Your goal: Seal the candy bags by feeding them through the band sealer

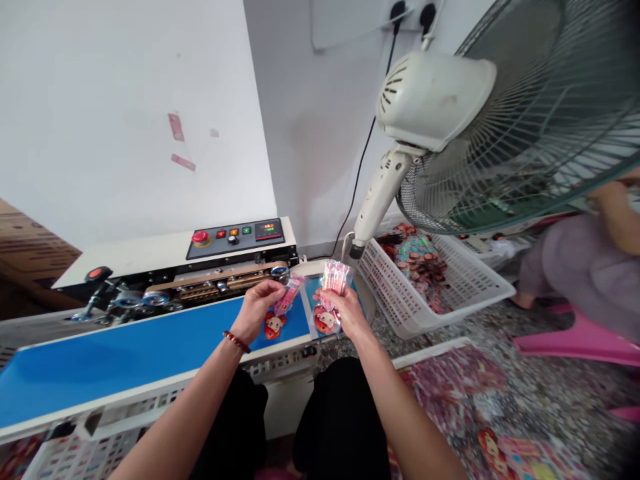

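Note:
My left hand [261, 303] pinches a small clear packet [287, 298] with a pink piece inside and a red-haired cartoon head [274, 325] at its lower end. It is held over the right part of the blue conveyor belt [165, 357]. In my right hand [345, 307] is a bunch of similar clear packets [334, 277], their pink and white tops fanned upward. A cartoon face [326, 320] shows below my right fingers. The two hands are apart, near the belt's right end. Behind my left hand runs the band sealing machine [225, 280].
A control panel [235, 238] with a red knob sits on the machine. A fan [435, 100] looms at upper right. White baskets [400, 313] hold packets; more packets [455, 387] lie in a tray at lower right. A person [585, 267] sits at far right near a pink stool [575, 337].

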The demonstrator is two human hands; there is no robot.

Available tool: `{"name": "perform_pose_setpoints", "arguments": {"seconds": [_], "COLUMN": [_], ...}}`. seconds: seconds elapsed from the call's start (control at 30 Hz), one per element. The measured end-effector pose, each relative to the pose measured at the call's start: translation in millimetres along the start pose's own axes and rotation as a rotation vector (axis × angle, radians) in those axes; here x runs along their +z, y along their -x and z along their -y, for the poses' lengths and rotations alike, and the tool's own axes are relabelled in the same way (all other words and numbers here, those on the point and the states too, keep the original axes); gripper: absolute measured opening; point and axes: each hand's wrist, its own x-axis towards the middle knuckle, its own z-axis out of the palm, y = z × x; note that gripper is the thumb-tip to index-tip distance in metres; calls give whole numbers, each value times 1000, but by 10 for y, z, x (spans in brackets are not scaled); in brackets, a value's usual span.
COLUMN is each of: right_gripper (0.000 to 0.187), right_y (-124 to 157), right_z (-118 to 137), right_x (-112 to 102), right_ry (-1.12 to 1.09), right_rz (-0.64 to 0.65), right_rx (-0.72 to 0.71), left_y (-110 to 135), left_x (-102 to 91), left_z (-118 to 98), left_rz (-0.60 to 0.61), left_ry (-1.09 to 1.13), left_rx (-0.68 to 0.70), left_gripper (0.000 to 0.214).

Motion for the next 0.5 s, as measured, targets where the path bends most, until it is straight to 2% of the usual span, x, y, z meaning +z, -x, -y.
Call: {"name": "perform_pose_setpoints", "arguments": {"seconds": [0.13, 0.23, 0.4, 0.5], "right_gripper": [37, 33, 31, 31], "right_y": [-9, 0, 73, 135], "right_z": [25, 56, 186, 319], "right_x": [-144, -198, -85, -3], "right_ry": [17, 31, -10, 24], "right_rz": [-23, -19, -21, -66], "right_rx": [1, -5, -126, -208], "left_y": [-156, -191, -111, -67], "left_x": [271, 370, 457, 510], "left_z": [-36, -67, -133, -142], "left_rz": [114, 176, 127, 90], "left_ry": [-49, -89, 6, 86], "left_rx": [24, 44, 142, 170], "left_gripper": [41, 40, 41, 39]}}
